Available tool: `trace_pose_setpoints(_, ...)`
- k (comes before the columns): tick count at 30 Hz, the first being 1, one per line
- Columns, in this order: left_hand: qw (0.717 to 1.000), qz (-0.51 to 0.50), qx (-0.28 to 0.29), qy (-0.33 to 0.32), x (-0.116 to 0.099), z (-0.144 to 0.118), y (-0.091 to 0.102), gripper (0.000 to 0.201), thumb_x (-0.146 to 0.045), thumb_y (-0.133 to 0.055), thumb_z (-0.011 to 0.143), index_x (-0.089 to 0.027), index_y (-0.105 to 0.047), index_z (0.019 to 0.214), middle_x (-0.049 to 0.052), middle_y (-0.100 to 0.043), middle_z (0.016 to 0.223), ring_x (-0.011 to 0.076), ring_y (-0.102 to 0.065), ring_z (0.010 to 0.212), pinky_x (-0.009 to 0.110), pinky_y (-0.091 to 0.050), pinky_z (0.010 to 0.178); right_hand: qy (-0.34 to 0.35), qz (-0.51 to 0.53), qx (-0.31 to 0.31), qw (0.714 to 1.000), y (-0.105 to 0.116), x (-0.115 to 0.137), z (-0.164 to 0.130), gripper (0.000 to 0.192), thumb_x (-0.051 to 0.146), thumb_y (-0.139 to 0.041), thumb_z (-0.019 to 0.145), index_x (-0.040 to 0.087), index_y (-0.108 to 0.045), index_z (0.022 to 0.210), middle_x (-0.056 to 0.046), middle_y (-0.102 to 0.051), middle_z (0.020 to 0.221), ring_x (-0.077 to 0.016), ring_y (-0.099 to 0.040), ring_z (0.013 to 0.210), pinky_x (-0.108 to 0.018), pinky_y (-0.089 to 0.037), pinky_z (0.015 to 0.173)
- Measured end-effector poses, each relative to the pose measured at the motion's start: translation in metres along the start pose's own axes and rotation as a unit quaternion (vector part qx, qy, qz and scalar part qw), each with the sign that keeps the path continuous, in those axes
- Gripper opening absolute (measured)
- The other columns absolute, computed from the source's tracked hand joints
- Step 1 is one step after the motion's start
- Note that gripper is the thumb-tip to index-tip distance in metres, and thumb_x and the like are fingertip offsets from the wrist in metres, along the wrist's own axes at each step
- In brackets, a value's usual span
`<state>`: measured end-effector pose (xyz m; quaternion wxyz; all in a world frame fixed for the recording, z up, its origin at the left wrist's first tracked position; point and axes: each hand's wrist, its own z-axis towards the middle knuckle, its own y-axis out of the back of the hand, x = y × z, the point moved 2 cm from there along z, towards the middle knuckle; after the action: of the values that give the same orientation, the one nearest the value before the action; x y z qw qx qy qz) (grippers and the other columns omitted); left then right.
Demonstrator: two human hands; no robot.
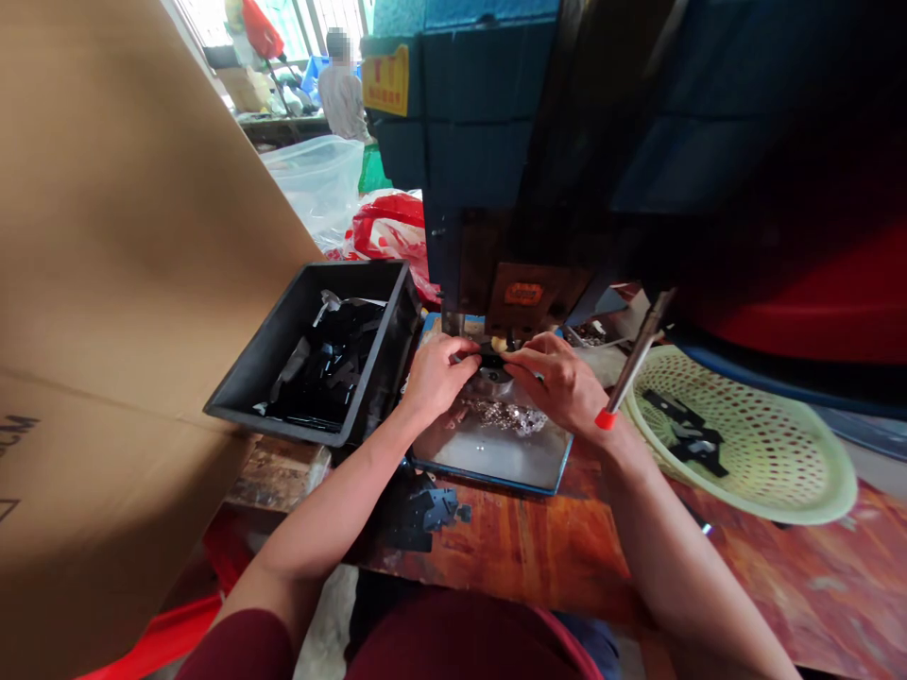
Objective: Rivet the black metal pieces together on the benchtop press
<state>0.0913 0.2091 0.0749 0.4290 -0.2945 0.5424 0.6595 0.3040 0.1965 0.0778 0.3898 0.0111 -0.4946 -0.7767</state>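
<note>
Both my hands meet under the head of a dark blue press machine (pixel 510 142). My left hand (pixel 436 378) and my right hand (pixel 563 382) together pinch a small black flat part (pixel 487 356) over the round die of the press. Below the hands lies a heap of shiny metal scraps (pixel 506 416) on a metal base plate (pixel 496 458). A black bin (pixel 386 373) holding several black flat parts stands to the left of my left hand.
A pale green perforated basket (pixel 779 444) with a few black parts sits at the right. A metal lever with a red tip (pixel 624 387) slants beside my right wrist. A large cardboard sheet (pixel 120 283) fills the left. Another person (pixel 341 90) stands far back.
</note>
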Motion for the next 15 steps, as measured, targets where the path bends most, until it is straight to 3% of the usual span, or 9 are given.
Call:
trace_pose_setpoints(8, 0.990, 0.112, 0.026, -0.081, -0.010, -0.001, 0.000, 0.015, -0.013, -0.070, 0.092, -0.021, -0.081, 0.099, 0.006, -0.070, 0.096, 0.0228, -0.069, 0.094, 0.034, -0.054, 0.086, 0.037, -0.220, 0.022, 0.975, 0.002, 0.017, -0.003, 0.023, 0.034, -0.054, 0.105, 0.027, -0.075, 0.110, -0.011, -0.068, 0.116, -0.0265, -0.059, 0.099, -0.040, -0.043, 0.080)
trace_pose_setpoints(15, 0.973, 0.180, 0.049, -0.134, -0.011, -0.006, -0.001, 0.018, -0.016, -0.060, 0.101, -0.021, -0.076, 0.105, 0.008, -0.072, 0.104, 0.0243, -0.069, 0.102, 0.037, -0.054, 0.092, 0.057, -0.226, 0.035, 0.972, -0.002, 0.026, -0.003, 0.026, 0.026, -0.047, 0.107, 0.021, -0.072, 0.108, -0.013, -0.071, 0.116, -0.0266, -0.062, 0.100, -0.040, -0.044, 0.079)
